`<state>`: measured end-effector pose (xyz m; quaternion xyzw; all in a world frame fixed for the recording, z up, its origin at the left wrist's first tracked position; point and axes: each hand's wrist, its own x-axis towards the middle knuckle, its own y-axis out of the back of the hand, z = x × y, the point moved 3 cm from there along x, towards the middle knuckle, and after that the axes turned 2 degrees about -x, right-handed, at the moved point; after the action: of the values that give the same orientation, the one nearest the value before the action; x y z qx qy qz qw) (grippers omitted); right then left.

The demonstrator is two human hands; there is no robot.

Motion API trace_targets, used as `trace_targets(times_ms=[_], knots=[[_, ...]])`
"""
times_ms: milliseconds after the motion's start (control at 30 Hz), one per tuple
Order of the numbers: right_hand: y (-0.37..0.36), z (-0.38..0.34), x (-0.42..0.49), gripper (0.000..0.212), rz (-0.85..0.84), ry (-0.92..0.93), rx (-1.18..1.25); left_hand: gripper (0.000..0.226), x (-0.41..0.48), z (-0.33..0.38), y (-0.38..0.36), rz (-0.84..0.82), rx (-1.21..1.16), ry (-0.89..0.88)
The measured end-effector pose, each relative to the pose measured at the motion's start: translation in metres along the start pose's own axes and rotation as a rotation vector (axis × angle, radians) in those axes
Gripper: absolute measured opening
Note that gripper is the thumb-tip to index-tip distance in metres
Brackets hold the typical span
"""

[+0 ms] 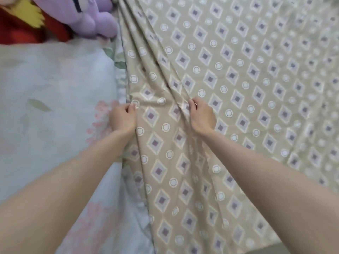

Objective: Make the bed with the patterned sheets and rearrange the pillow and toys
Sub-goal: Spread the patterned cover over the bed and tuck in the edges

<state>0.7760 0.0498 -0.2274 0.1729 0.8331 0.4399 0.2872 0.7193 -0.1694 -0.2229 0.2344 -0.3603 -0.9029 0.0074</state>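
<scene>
Head view, looking down my two bare forearms: my left hand (123, 119) pinches the left edge of the patterned sheet (256, 79), fingers curled on the cloth right where it meets the pale floral bedding (45, 85) beside it, and my right hand (201, 116) pinches a raised fold a little further in. The sheet (tan, with diamonds and small white rings) lies spread across the bed to my right and fairly flat there, but between and beyond my hands it is gathered into long pleats running up toward the top left. I judge the step in hand to be spreading and smoothing the sheet, with the task not far along. The next move calls for drawing the bunched cloth out sideways, keeping both pinches firm so the pleats open evenly, then squaring the edge. The purple plush toy (95, 19) and the red and yellow plush toy (22, 24) sit at the top left, just beside the pleats, waiting to be arranged. I can read no brand, label or writing anywhere.
</scene>
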Motion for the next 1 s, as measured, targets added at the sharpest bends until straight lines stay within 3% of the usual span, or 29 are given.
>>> trace_targets(times_ms=[300, 700, 867, 1000], knots=[[0.001, 0.004, -0.001, 0.031, 0.098, 0.122, -0.085, 0.033, -0.001, 0.003, 0.002, 0.032, 0.087, -0.081], [0.015, 0.019, 0.018, 0.029, 0.099, -0.031, -0.103, 0.034, 0.007, 0.003, 0.000, 0.115, 0.103, 0.014], [0.008, 0.028, 0.023, 0.029, 0.160, 0.063, -0.171, 0.033, 0.016, -0.005, -0.008, 0.129, 0.059, 0.110], [-0.001, 0.034, 0.023, 0.020, 0.187, 0.190, -0.214, 0.034, 0.019, -0.012, -0.013, 0.156, 0.036, 0.089]])
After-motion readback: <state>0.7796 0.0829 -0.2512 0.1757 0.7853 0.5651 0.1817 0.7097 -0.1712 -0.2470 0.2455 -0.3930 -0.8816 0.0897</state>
